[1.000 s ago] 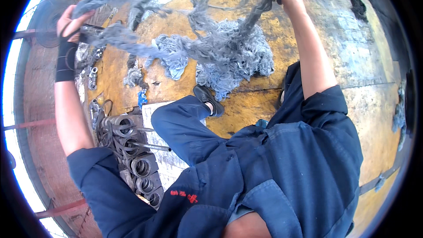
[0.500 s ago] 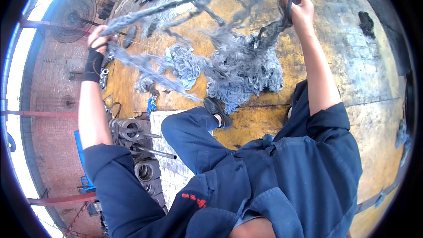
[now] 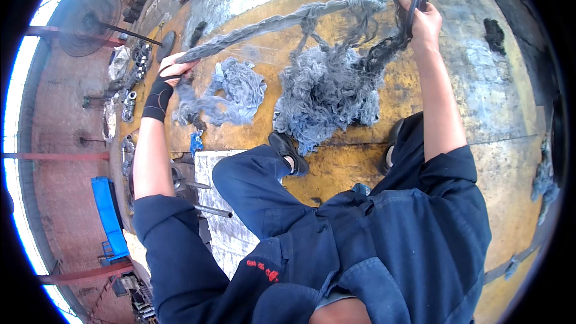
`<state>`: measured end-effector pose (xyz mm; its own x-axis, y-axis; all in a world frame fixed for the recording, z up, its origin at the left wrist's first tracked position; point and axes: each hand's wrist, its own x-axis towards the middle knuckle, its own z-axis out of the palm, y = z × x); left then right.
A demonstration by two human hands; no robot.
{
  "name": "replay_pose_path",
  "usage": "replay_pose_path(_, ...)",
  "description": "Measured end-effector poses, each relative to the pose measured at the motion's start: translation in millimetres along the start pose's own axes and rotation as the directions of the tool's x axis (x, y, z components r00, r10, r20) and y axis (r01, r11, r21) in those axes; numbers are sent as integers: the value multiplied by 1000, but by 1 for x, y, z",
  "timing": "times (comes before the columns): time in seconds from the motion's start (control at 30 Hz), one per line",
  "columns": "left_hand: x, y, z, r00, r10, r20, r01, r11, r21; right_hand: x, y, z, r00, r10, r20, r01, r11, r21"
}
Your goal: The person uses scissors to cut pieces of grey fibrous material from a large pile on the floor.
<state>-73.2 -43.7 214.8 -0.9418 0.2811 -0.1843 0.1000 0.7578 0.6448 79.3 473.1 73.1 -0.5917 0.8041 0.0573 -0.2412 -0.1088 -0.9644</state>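
Note:
A long hank of grey yarn [image 3: 258, 27] stretches across in front of me, with loose tangles hanging from it. Its left end is gripped in my left hand [image 3: 174, 67], which wears a black wrist wrap [image 3: 158, 99]. At the upper right, my right hand [image 3: 427, 29] is closed around dark-handled scissors [image 3: 415, 17], blades pointing away; the yarn's other end is at its fingertips. Below the stretched hank lies a large heap of tangled grey yarn [image 3: 330, 93]. To its left sits a smaller blue-grey clump [image 3: 243, 89], partly behind hanging strands.
My shoes [image 3: 288, 153] stand on the worn yellow floor close to the heap. Metal rods [image 3: 215, 210] and machine parts [image 3: 129, 105] lie along the left. A dark clump [image 3: 495, 36] rests at the right, and a blue rack [image 3: 111, 219] stands at far left.
My left hand has moved right and slightly down, and the hank now runs straighter. My right hand has shifted slightly right. The loose strands that swung below my left hand have dropped lower.

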Motion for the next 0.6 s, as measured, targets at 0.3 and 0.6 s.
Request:
replay_pose_path(0.3, 18, -67, 110, 991, -134, 28, 135, 990, -34, 0, 0, 8, 962, -20, 273, -42, 975, 220)
replay_pose_path(0.6, 26, -140, 206, 959, -212, 190, 182, 969, 165, -21, -10, 30, 878, -39, 477, 30, 999, 26)
